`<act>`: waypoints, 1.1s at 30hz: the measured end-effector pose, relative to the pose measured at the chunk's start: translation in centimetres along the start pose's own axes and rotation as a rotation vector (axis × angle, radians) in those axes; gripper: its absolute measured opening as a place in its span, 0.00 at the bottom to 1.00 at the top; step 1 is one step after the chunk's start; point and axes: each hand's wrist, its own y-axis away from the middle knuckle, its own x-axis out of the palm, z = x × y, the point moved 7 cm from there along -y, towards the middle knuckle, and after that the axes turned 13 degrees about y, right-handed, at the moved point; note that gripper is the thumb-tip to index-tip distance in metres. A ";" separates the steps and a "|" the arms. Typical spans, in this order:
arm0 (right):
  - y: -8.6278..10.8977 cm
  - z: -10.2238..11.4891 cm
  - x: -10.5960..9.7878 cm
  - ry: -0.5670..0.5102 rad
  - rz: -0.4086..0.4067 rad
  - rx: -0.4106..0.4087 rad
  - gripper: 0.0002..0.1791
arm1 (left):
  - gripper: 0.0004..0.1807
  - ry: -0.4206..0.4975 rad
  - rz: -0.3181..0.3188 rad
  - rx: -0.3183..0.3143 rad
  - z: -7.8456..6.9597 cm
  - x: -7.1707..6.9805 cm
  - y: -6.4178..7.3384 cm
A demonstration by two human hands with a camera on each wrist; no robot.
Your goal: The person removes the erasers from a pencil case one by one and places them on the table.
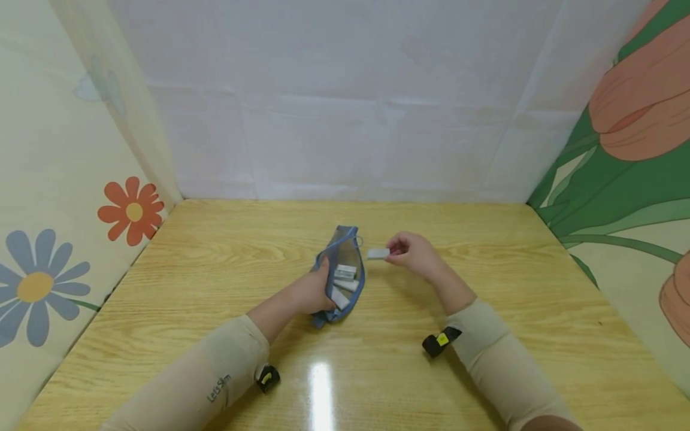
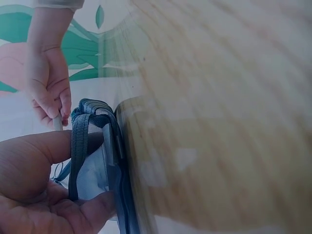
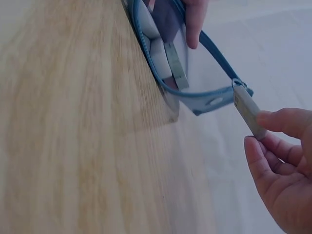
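A blue-edged mesh zip pouch [image 1: 354,306] stands with its mouth spread wide on the table, facing right. My left hand [image 1: 311,291] grips its near side, with the thumb at the upper rim and fingers at the lower. Inside lie several white blocks that look like erasers [image 1: 345,273], one with a grey printed side. Just right of the mouth, my right hand [image 1: 414,254] pinches another white eraser [image 1: 378,254] by one end between thumb and fingertips. In the right wrist view this eraser [image 3: 247,109] overlaps the pouch's zip end [image 3: 237,84].
The wooden table [image 1: 226,233] reaches back to a white cloth wall [image 1: 345,120]. Flower-printed panels [image 1: 48,149] border the sides. A black strap mount [image 1: 439,342] sits at my right sleeve, and a similar mount [image 1: 268,378] at the left one.
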 end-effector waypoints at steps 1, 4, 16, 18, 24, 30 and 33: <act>0.0 -0.2 -0.2 -0.004 -0.003 0.000 0.12 | 0.61 -0.002 0.000 -0.001 0.0 0.0 0.0; -0.2 -1.0 -0.7 -0.010 -0.021 0.014 0.12 | 0.61 -0.002 0.002 -0.003 0.1 0.0 -0.1; -0.6 -4.7 -1.9 0.027 -0.082 0.045 0.11 | 0.62 -0.013 0.000 -0.006 0.4 0.2 -0.3; -0.6 -5.1 -2.0 0.016 -0.076 0.059 0.11 | 0.62 -0.017 0.000 -0.009 0.4 0.2 -0.3; -0.4 -5.7 -1.9 -0.044 -0.058 0.097 0.14 | 0.61 -0.014 0.003 -0.010 0.6 0.2 -0.4; -0.4 -6.2 -1.5 -0.058 -0.038 0.132 0.14 | 0.62 -0.008 0.005 -0.013 0.6 0.2 -0.4; -0.3 -6.5 -1.2 -0.049 -0.035 0.142 0.14 | 0.62 -0.005 0.009 -0.020 0.8 0.3 -0.4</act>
